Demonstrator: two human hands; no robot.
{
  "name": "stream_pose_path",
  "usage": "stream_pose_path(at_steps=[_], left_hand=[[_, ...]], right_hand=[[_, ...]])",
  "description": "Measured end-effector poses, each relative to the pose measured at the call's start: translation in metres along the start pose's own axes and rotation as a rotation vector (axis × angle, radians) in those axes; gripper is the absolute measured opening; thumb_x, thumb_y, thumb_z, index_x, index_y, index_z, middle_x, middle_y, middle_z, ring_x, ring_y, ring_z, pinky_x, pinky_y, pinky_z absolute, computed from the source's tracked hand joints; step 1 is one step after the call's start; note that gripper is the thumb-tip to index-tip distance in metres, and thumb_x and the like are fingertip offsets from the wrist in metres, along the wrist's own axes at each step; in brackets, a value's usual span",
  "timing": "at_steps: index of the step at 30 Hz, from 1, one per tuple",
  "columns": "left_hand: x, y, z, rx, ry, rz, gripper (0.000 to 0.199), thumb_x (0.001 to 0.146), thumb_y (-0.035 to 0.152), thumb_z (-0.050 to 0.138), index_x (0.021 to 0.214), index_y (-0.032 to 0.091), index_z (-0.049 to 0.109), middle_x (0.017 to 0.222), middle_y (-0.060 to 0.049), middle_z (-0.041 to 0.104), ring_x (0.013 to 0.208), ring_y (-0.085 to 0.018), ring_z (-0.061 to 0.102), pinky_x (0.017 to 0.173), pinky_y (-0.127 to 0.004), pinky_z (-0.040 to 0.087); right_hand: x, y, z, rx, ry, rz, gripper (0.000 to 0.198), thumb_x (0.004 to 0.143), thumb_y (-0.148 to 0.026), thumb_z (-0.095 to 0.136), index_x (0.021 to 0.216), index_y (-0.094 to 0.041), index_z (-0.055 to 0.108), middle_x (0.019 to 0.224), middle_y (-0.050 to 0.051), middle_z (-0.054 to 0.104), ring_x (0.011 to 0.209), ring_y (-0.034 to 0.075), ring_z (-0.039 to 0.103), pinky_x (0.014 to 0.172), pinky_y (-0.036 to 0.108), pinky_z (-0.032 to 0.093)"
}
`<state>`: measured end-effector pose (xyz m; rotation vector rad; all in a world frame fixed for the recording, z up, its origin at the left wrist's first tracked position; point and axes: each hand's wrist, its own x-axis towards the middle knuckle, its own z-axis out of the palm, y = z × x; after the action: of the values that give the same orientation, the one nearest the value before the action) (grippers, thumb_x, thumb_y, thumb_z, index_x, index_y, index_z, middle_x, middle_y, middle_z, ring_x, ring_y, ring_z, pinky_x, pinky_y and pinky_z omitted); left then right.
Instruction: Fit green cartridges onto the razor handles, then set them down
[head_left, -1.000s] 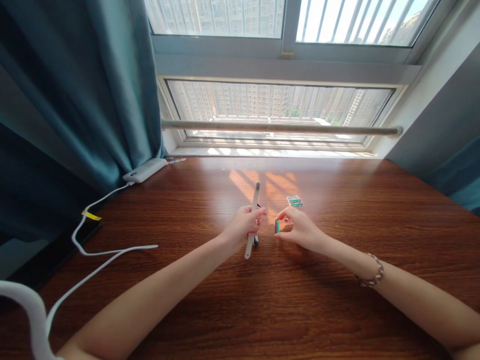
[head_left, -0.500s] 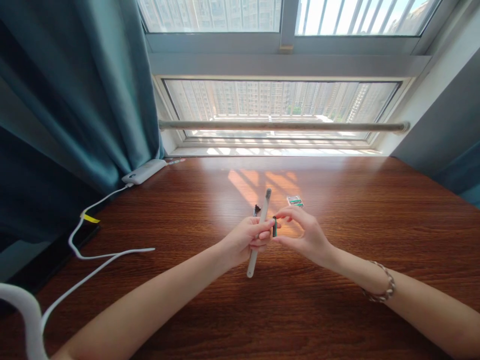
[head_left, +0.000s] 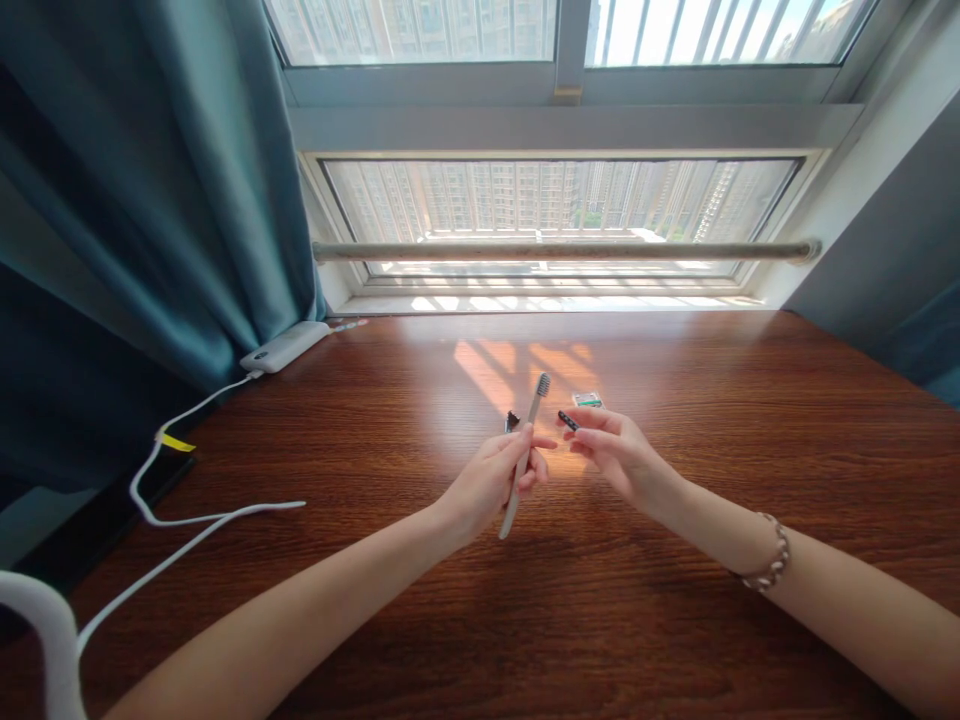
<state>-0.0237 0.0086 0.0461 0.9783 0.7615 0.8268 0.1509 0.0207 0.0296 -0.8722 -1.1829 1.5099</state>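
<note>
My left hand [head_left: 499, 475] is closed round the pale handle of a toothbrush [head_left: 522, 460], whose dark-bristled head points up and away. Just past the knuckles a small dark, jagged-edged object [head_left: 512, 421] shows; whether this hand holds it or it lies on the table, I cannot tell. Between thumb and fingertips, my right hand [head_left: 619, 455] pinches a short black strip with pale dots [head_left: 568, 421], apart from the toothbrush. Behind the right fingers lies a small clear-and-green flat piece [head_left: 588, 399], partly covered by the hand.
A brown wood-grain table [head_left: 375, 400] reaches to the window sill. At its left back corner sits a white power strip [head_left: 285, 347], its white cable [head_left: 187, 405] trailing along the left side. A blue curtain [head_left: 210, 180] hangs at left; a rail [head_left: 562, 251] crosses the window.
My right hand has drawn the strip away from the left hand, rightward and slightly up, and turned it so its dotted face shows. The toothbrush has shifted slightly with the left hand.
</note>
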Motion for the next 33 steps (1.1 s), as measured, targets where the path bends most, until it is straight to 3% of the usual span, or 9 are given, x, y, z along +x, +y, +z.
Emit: stream_pose_path(at_steps=[3,8,17,33], left_hand=[[-0.001,0.001,0.002,0.122,-0.023,0.039,0.038,0.08,0.046,0.046,0.085,0.011,0.059,0.059,-0.001,0.052,0.052,-0.007,0.039,0.05,-0.021,0.029],[-0.004,-0.002,0.003,0.349,-0.079,0.035,0.03,0.083,0.04,0.043,0.08,0.012,0.055,0.055,0.002,0.05,0.049,-0.008,0.042,0.047,-0.021,0.028],[-0.009,0.001,0.005,0.424,0.006,0.111,0.029,0.083,0.04,0.042,0.069,0.014,0.048,0.051,0.004,0.047,0.043,-0.006,0.038,0.043,-0.02,0.028],[-0.009,0.001,0.003,0.404,0.004,0.131,0.027,0.081,0.04,0.046,0.072,0.015,0.05,0.049,0.006,0.04,0.045,-0.006,0.033,0.044,-0.019,0.026]], right_hand=[[0.006,0.002,-0.006,0.361,-0.017,0.139,0.018,0.067,-0.03,0.066,0.083,-0.022,0.066,0.09,0.001,0.065,0.079,0.013,0.056,0.074,0.028,0.04],[0.006,-0.001,-0.008,0.565,-0.098,0.191,0.017,0.068,-0.027,0.066,0.085,-0.021,0.065,0.089,-0.001,0.065,0.084,0.014,0.055,0.076,0.027,0.04],[0.007,-0.002,-0.009,0.561,-0.122,0.161,0.017,0.067,-0.032,0.066,0.081,-0.022,0.066,0.092,-0.001,0.066,0.086,0.015,0.054,0.076,0.028,0.04],[0.007,-0.002,-0.01,0.402,-0.095,0.108,0.023,0.065,-0.033,0.066,0.087,-0.027,0.065,0.1,-0.002,0.064,0.099,0.018,0.052,0.081,0.03,0.04]])
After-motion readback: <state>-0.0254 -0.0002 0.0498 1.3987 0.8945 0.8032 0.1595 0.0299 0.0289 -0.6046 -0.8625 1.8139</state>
